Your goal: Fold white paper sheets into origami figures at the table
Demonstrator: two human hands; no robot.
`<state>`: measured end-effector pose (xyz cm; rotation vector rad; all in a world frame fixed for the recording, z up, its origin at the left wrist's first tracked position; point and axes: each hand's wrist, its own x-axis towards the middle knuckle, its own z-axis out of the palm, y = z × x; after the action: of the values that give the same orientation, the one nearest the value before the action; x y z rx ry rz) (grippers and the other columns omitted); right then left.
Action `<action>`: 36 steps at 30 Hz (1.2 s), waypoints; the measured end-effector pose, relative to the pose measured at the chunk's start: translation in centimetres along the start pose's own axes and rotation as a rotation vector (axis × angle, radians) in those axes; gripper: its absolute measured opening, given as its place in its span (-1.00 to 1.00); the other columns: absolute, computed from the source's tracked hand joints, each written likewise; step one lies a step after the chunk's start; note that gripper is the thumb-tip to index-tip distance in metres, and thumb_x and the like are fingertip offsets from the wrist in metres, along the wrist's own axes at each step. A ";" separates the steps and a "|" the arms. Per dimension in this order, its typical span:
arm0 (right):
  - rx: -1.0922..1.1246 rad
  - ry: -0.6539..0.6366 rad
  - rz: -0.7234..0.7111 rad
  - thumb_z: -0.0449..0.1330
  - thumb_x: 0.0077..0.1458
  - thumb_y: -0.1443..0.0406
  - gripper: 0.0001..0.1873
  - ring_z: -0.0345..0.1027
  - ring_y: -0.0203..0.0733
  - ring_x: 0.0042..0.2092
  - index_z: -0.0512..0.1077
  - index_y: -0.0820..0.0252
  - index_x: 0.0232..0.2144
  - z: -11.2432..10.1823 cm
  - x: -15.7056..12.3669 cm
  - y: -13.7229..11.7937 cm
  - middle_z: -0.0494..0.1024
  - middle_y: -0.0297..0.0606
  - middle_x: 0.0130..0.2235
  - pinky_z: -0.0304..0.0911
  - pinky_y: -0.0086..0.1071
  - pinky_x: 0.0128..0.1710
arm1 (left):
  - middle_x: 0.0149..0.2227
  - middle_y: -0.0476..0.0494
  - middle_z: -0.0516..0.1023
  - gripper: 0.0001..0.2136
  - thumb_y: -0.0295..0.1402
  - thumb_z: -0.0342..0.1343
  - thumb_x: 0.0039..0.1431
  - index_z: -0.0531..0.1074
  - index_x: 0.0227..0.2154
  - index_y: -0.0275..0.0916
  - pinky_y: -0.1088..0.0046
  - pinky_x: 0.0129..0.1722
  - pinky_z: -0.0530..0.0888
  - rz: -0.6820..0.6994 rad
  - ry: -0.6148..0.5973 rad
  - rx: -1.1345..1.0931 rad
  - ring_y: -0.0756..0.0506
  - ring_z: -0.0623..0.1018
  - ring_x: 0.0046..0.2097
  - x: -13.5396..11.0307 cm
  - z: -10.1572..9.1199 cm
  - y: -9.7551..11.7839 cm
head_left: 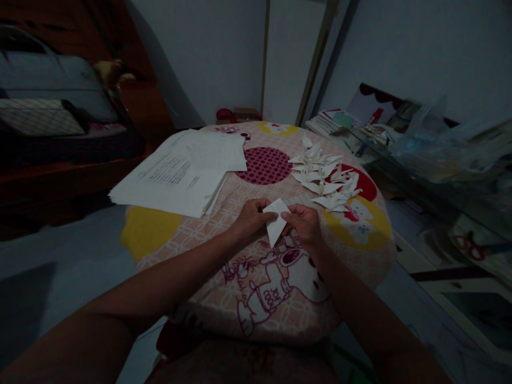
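Observation:
A small folded white paper piece (pixel 276 221), kite-shaped with its point down, is held over a round cushion-like surface (pixel 208 250) printed with cartoon figures. My left hand (pixel 251 217) pinches its left edge and my right hand (pixel 304 224) pinches its right edge. Both sets of fingers are closed on the paper. A pile of several finished folded white paper shapes (pixel 326 181) lies just beyond my right hand. A stack of white printed sheets (pixel 180 173) lies to the far left of my hands.
At the right, a glass-topped table (pixel 436 181) carries books, plastic bags and clutter, with red-handled scissors (pixel 466 244) below. A dark wooden bench with bags (pixel 52 106) stands at the left. The floor (pixel 60 266) surrounds the cushion.

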<state>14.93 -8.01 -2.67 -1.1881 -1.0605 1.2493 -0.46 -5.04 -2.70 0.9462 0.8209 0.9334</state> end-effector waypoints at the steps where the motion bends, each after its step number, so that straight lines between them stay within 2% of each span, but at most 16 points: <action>1: -0.001 -0.005 -0.005 0.42 -0.21 0.05 -0.65 0.35 -0.32 -0.63 0.48 0.19 -0.54 0.0 0.0 0.0 0.54 -0.33 -0.60 0.30 -0.49 -0.69 | -0.58 0.01 0.49 -0.79 -0.42 0.31 -0.24 0.40 -0.51 -0.28 0.50 -0.50 0.34 -0.004 0.002 -0.013 0.01 0.45 -0.55 -0.1 0.1 0.1; 7: 0.029 -0.007 -0.028 0.41 -0.20 0.09 -0.67 0.35 -0.32 -0.62 0.53 0.21 -0.44 -0.1 0.1 0.1 0.55 -0.34 -0.58 0.32 -0.48 -0.67 | -0.61 0.00 0.48 -0.79 -0.44 0.31 -0.25 0.38 -0.54 -0.28 0.51 -0.55 0.31 -0.028 0.033 -0.084 0.01 0.42 -0.59 -0.2 0.4 0.2; 13: 0.011 -0.015 -0.032 0.38 -0.17 0.08 -0.67 0.36 -0.31 -0.60 0.52 0.20 -0.43 -0.1 0.0 0.2 0.57 -0.33 -0.55 0.34 -0.46 -0.64 | -0.60 -0.02 0.49 -0.80 -0.42 0.32 -0.23 0.40 -0.53 -0.30 0.51 -0.55 0.31 0.007 0.053 -0.074 0.02 0.42 -0.58 -0.2 0.6 -0.3; 27: -0.026 -0.021 -0.033 0.36 -0.14 0.04 -0.65 0.36 -0.31 -0.60 0.53 0.19 -0.41 0.0 -0.1 0.0 0.56 -0.35 -0.55 0.33 -0.47 -0.64 | -0.59 -0.05 0.50 -0.79 -0.38 0.36 -0.20 0.43 -0.52 -0.31 0.53 -0.55 0.28 -0.026 0.037 -0.019 0.02 0.43 -0.57 -0.2 0.4 -0.4; 36: -0.050 -0.029 -0.055 0.35 -0.09 0.05 -0.63 0.38 -0.29 -0.57 0.58 0.19 -0.31 -0.1 0.1 0.5 0.59 -0.33 -0.50 0.35 -0.45 -0.62 | -0.57 -0.13 0.54 -0.80 -0.40 0.36 -0.23 0.48 -0.52 -0.36 0.51 -0.54 0.31 -0.091 0.021 -0.057 0.00 0.46 -0.57 -0.1 0.3 -0.2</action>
<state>15.01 -7.97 -3.14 -1.1736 -1.1446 1.2068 -0.17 -5.29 -2.74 0.8441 0.8443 0.8851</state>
